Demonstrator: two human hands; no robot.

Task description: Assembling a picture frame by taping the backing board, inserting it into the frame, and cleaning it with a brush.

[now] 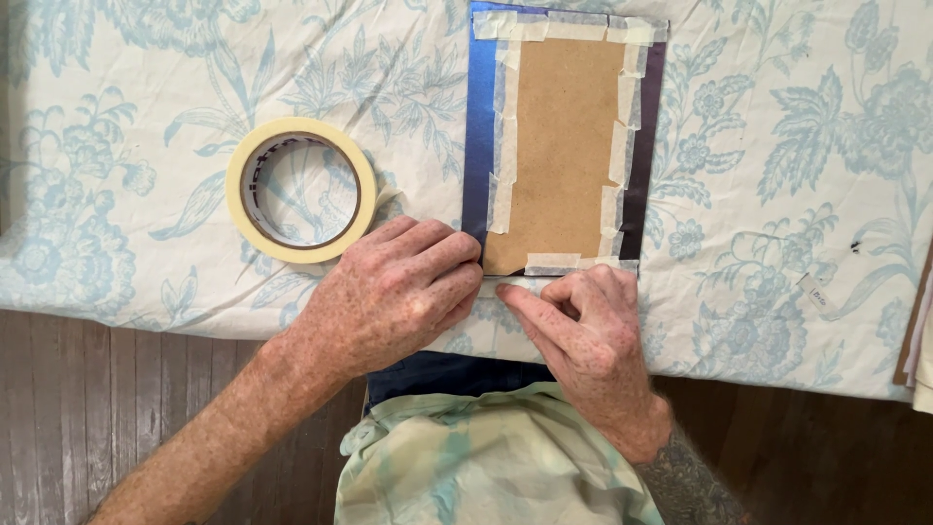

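Note:
A dark blue frame (477, 126) lies face down on a pale floral cloth (146, 78), with a brown backing board (564, 146) held in by strips of cream masking tape (501, 146) along its edges. My left hand (394, 292) rests on the frame's near left corner, fingertips pressing there. My right hand (583, 326) sits at the near edge, fingers curled, thumb pointing left along the bottom tape strip (554, 262). Neither hand grips anything that I can see. A roll of masking tape (301, 190) lies flat just left of my left hand.
The cloth covers a table whose near edge runs across the view; dark wooden floorboards (97, 408) show below it. A small tag (819, 295) lies on the cloth at right. Stacked board edges (918, 331) poke in at the far right.

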